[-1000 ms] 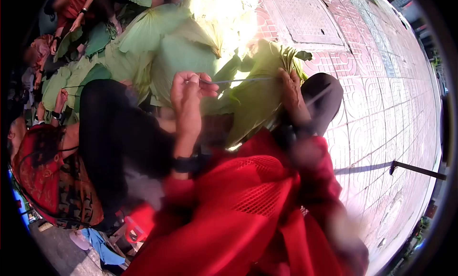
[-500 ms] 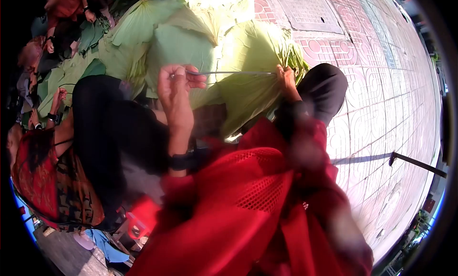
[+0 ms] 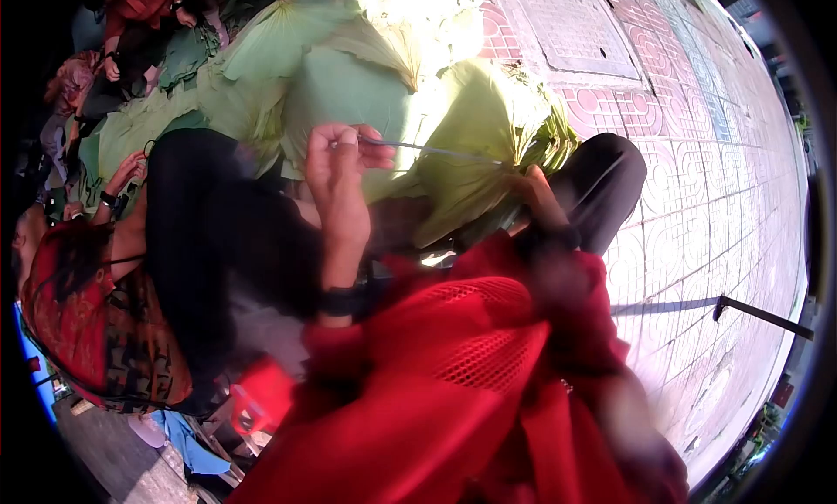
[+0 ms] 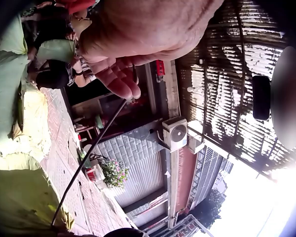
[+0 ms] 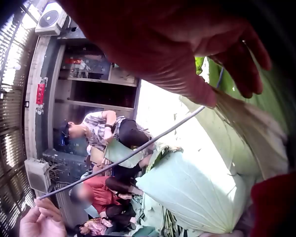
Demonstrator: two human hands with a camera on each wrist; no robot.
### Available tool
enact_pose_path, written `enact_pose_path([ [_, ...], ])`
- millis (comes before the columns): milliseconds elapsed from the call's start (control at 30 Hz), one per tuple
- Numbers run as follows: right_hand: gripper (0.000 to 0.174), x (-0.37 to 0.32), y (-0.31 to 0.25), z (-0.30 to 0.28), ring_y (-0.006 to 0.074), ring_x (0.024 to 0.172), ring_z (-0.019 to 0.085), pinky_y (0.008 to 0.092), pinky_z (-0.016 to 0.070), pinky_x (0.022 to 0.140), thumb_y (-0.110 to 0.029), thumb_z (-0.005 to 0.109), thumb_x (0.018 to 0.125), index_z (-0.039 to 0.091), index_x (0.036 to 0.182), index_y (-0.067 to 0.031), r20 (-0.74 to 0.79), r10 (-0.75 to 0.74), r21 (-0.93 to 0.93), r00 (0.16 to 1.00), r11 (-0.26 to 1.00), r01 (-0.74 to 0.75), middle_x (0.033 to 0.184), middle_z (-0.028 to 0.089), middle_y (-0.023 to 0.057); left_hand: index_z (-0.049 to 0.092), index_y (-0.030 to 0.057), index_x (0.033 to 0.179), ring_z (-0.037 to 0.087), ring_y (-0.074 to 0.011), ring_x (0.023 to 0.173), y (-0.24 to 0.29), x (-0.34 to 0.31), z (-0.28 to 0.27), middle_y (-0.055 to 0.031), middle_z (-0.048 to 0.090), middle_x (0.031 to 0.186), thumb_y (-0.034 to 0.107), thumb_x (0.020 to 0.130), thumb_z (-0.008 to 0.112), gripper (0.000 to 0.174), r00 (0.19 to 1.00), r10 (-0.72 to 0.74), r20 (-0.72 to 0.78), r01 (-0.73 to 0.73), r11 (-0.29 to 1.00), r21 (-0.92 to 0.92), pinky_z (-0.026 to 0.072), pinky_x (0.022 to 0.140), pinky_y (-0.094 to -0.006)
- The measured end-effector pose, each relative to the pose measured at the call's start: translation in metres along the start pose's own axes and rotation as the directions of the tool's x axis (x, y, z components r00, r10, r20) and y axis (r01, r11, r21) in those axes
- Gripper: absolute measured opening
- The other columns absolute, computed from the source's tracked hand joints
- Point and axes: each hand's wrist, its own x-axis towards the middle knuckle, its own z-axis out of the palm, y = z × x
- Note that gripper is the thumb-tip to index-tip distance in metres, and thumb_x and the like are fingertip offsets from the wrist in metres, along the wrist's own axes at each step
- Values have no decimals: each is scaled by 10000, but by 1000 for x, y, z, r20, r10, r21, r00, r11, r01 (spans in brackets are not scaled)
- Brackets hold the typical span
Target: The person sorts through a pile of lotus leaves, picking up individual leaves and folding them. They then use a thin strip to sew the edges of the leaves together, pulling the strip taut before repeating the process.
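My left hand is raised at mid-view and pinches one end of a thin dark wire. The wire runs taut, sloping slightly down toward my right hand. There my right fingers grip the gathered edge of a large green lotus leaf, bunched into folds beside my right knee. In the right wrist view, thumb and fingers close over a brownish leaf fold, and the wire passes behind the thumb. The wire's far end is hidden among the folds. In the left wrist view, the wire bends gently down to the leaf.
More lotus leaves overlap on the ground ahead and to the left. Close on my left, a seated person works with a dark cord; others sit at far left. Patterned paving stretches rightward, with a metal bar at its edge.
My right hand has lowered toward me, so the level wire now slopes down to the right. The lotus leaf's bunched edge has turned and dropped with it. My left hand keeps its pinch.
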Motion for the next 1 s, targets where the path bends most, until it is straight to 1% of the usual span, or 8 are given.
enact_pose_path([
  [100, 143, 20, 32, 1, 164, 680, 595, 294, 487, 615, -107, 563, 869, 606, 938, 11, 175, -110, -333, 978, 928, 165, 792, 625, 79, 459, 38, 986, 597, -168, 740, 2, -2, 4, -123, 585, 947, 135, 956, 460, 102, 1000, 6, 13, -6, 1000, -9, 498, 659, -290],
  [167, 114, 32, 36, 0, 180, 650, 601, 309, 503, 607, -90, 564, 870, 619, 903, 5, 116, -157, -455, 981, 869, 193, 750, 634, 94, 461, 38, 990, 596, -167, 736, 6, -3, 3, -122, 585, 945, 134, 956, 461, 102, 1000, 21, 7, -21, 1000, -10, 497, 655, -287],
  [233, 133, 38, 34, 15, 180, 636, 587, 313, 496, 603, -128, 554, 890, 600, 927, -9, -203, -49, -247, 978, 969, -3, 712, 613, 100, 459, 35, 992, 598, -172, 722, 10, -2, 4, -125, 585, 933, 124, 954, 457, 97, 999, 46, -10, -46, 999, 20, 503, 645, -288],
  [300, 153, 47, 26, 22, 186, 629, 557, 322, 483, 611, -163, 525, 917, 569, 940, -18, -382, -76, -28, 921, 997, 71, 711, 581, 106, 444, 29, 989, 605, -187, 705, 13, -1, 2, -135, 586, 910, 109, 952, 446, 89, 997, 74, -16, -73, 997, 33, 515, 633, -297],
  [367, 148, 43, -8, 19, 198, 647, 553, 310, 476, 628, -153, 513, 924, 565, 940, -16, -433, -248, -432, 866, 901, 42, 755, 583, 104, 455, 34, 985, 600, -178, 708, 14, -1, 0, -127, 584, 918, 117, 951, 453, 90, 996, 87, -6, -86, 995, 47, 508, 638, -291],
  [433, 162, 42, -16, 17, 262, 738, 559, 325, 465, 686, -156, 520, 914, 556, 978, -12, -485, 11, -93, 875, 994, -64, 860, 582, 137, 472, 42, 981, 589, -162, 721, 14, -3, 1, -112, 580, 935, 133, 954, 465, 95, 996, 85, 7, -85, 995, 53, 498, 650, -284],
  [833, 172, 24, 6, -21, 268, 765, 559, 327, 461, 705, -163, 526, 910, 557, 991, -14, -96, 39, -55, 995, 997, -45, 878, 580, 139, 469, 28, 981, 580, -163, 713, 29, -5, 6, -128, 573, 933, 133, 953, 465, 108, 992, 122, -5, -122, 992, 44, 492, 656, -295],
  [1000, 177, 27, 21, -27, 271, 776, 559, 328, 460, 713, -166, 528, 909, 557, 996, -15, -154, 60, -110, 986, 991, -77, 885, 579, 139, 468, 27, 986, 577, -156, 719, 31, -4, 3, -127, 575, 936, 134, 951, 470, 112, 993, 115, -4, -115, 992, 52, 489, 660, -290],
])
